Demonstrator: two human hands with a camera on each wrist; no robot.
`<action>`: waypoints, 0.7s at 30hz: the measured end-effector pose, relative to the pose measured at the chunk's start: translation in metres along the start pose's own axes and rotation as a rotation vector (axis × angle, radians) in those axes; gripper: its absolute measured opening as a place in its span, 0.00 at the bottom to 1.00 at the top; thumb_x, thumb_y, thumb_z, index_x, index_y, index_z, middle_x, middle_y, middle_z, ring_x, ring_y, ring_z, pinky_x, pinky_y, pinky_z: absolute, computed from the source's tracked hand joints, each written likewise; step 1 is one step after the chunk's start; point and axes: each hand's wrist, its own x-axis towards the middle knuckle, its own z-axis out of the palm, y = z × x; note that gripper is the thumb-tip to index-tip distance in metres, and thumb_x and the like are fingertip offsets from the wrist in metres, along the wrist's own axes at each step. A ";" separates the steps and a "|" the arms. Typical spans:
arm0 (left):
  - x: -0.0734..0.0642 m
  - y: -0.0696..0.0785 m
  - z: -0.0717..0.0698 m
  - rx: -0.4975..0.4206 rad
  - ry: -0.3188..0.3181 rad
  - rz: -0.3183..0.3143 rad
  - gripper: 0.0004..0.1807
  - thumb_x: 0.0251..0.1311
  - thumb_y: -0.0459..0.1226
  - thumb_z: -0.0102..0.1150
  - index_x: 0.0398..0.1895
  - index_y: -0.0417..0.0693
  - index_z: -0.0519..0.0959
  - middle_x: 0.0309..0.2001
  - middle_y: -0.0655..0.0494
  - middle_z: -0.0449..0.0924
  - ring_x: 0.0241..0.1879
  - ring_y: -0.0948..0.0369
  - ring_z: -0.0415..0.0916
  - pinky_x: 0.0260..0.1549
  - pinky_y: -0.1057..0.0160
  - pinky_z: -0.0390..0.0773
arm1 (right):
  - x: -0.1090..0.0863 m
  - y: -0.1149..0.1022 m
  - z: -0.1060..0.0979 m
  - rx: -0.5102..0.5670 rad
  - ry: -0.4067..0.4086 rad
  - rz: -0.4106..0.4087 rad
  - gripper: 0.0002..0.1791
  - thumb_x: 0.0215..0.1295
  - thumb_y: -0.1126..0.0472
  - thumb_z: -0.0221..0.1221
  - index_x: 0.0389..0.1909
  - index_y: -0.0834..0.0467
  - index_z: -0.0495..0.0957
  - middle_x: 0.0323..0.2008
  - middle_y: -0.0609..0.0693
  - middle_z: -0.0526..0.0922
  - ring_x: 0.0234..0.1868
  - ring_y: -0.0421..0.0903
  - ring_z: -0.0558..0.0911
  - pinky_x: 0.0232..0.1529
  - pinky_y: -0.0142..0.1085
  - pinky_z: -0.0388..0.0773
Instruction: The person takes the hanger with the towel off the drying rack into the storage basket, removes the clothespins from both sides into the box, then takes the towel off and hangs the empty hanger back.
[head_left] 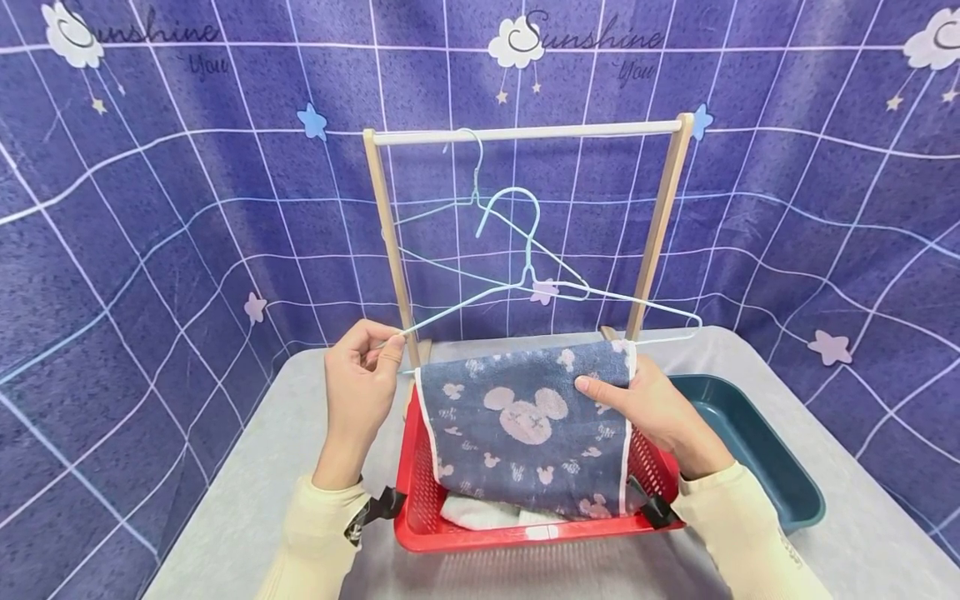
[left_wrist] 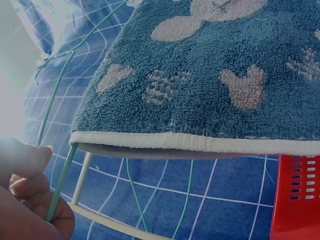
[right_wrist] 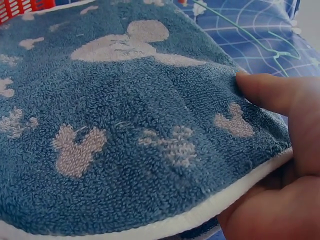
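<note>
A blue towel (head_left: 517, 433) with pale mouse-head patterns and white edging hangs folded over the lower bar of a light-blue wire hanger (head_left: 480, 297). My left hand (head_left: 362, 379) pinches the hanger's left end; the left wrist view shows the wire (left_wrist: 59, 180) passing through the fingers. At the towel's upper right edge my right hand (head_left: 660, 408) grips the cloth, thumb on the front; the other fingers are behind it. In the right wrist view the thumb (right_wrist: 265, 92) lies on the towel (right_wrist: 130, 110).
Below the towel stands a red basket (head_left: 480, 540) with white cloth (head_left: 480, 512) inside. Behind is a wooden rack with a white rail (head_left: 585, 131), from which another hanger (head_left: 476, 171) hangs. A dark teal tray (head_left: 813, 504) lies to the right on the grey table (head_left: 247, 467).
</note>
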 end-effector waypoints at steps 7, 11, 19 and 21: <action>-0.001 0.001 0.001 -0.018 -0.006 0.003 0.04 0.62 0.21 0.64 0.34 0.35 0.84 0.19 0.59 0.66 0.19 0.67 0.57 0.17 0.70 0.56 | -0.002 0.000 0.001 0.050 0.019 0.021 0.17 0.68 0.62 0.67 0.55 0.60 0.80 0.41 0.45 0.87 0.41 0.42 0.85 0.43 0.39 0.84; -0.002 0.000 0.002 -0.014 -0.014 -0.004 0.03 0.62 0.22 0.64 0.35 0.35 0.84 0.20 0.59 0.65 0.20 0.67 0.58 0.18 0.71 0.56 | -0.003 0.000 0.001 0.123 -0.005 0.035 0.14 0.69 0.63 0.66 0.53 0.58 0.81 0.43 0.49 0.89 0.42 0.46 0.88 0.43 0.45 0.86; -0.004 0.022 0.005 0.004 -0.021 0.012 0.03 0.61 0.18 0.61 0.33 0.28 0.82 0.19 0.57 0.64 0.20 0.69 0.56 0.18 0.72 0.55 | -0.002 0.001 0.003 0.075 0.010 -0.009 0.17 0.67 0.64 0.68 0.55 0.63 0.80 0.44 0.47 0.88 0.44 0.43 0.86 0.45 0.39 0.84; -0.005 0.029 0.005 0.004 -0.026 0.027 0.02 0.61 0.18 0.61 0.33 0.27 0.82 0.19 0.57 0.64 0.20 0.69 0.56 0.18 0.71 0.55 | -0.001 0.001 0.003 0.052 0.021 -0.012 0.19 0.65 0.64 0.69 0.55 0.64 0.80 0.44 0.46 0.88 0.44 0.42 0.85 0.45 0.38 0.83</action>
